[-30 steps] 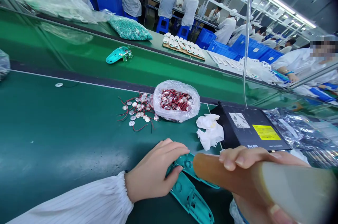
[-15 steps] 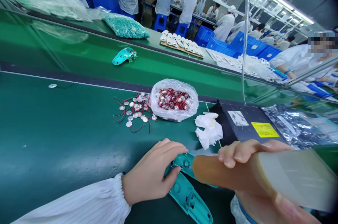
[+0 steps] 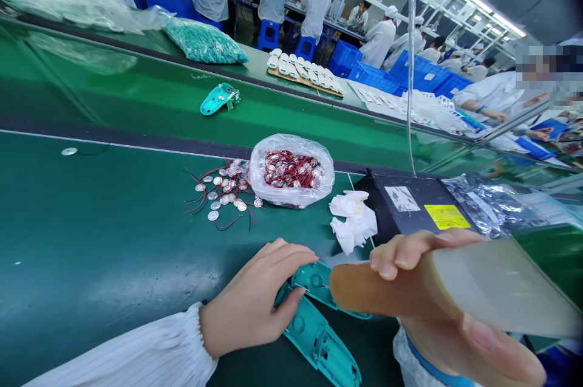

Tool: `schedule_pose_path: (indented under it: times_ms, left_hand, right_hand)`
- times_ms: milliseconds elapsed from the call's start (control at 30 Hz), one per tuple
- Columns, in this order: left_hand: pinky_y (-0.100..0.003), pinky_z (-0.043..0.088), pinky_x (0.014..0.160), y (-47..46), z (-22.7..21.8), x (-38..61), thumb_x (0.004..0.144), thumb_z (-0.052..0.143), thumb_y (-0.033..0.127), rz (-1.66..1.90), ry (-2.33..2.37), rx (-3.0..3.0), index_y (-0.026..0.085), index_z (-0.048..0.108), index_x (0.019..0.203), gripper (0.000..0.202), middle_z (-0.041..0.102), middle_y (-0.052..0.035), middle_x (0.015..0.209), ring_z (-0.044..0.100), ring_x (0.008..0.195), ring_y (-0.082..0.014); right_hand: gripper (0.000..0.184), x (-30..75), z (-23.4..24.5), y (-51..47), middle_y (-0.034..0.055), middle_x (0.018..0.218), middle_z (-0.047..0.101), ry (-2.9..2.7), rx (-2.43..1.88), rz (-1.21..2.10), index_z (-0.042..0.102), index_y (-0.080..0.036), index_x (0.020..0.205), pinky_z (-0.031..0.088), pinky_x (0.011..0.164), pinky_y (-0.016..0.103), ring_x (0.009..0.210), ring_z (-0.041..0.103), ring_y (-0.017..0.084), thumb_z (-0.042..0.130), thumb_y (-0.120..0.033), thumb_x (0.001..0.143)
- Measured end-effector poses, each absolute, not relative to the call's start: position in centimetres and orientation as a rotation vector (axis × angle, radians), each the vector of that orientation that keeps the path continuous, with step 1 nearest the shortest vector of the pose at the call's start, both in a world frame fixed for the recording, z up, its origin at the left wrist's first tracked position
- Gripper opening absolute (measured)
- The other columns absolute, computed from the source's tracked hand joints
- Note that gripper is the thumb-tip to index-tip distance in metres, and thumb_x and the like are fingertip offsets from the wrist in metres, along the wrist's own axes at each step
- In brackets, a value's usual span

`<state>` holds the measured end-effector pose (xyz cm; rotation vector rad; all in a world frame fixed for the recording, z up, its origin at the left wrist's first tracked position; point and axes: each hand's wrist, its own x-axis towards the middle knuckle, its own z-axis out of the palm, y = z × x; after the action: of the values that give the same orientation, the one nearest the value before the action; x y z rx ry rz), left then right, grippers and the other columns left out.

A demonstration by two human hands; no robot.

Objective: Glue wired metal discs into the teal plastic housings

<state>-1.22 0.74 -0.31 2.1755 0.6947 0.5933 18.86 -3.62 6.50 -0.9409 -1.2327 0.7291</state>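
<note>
My left hand (image 3: 257, 302) rests on a teal plastic housing (image 3: 319, 338) at the near edge of the green table, fingers curled over its upper end. My right hand (image 3: 450, 326) grips a tapered tool with a brown tip (image 3: 364, 290) and a pale translucent body (image 3: 496, 290). The brown tip points at the teal housing right beside my left fingertips. Past my hands lie a crumpled white tissue (image 3: 353, 220), a clear bag of small discs with red wires (image 3: 291, 171), and several loose discs (image 3: 223, 192) beside it.
A black box with a yellow label (image 3: 419, 205) sits to the right, with silvery plastic bags (image 3: 496, 208) behind it. On the conveyor belt lie another teal housing (image 3: 219, 99), a bag of green parts (image 3: 203, 42) and a tray of white parts (image 3: 303, 71). Workers in white stand beyond.
The view has drifted slightly, so everything sits a little further left. The tool in my right hand has tilted a bit. My left hand stays on the teal housing.
</note>
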Motion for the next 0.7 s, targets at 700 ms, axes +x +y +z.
schedule_pose_path:
  times_ms: [700]
  left_hand:
    - [-0.047, 0.031, 0.108, 0.8, -0.5, -1.2, 0.079, 0.048, 0.008, 0.633, 0.672, 2.194, 0.025, 0.045, 0.124, 0.048, 0.059, -0.0055, 0.125, 0.053, 0.114, -0.0230]
  right_hand:
    - [0.042, 19.2, 6.0, -3.8, 0.0015, 0.073, 0.054, -1.176, -0.888, 0.755, 0.056, -0.027, 0.104, 0.048, 0.054, 0.035, 0.059, 0.051, 0.019, 0.066, -0.041, 0.066]
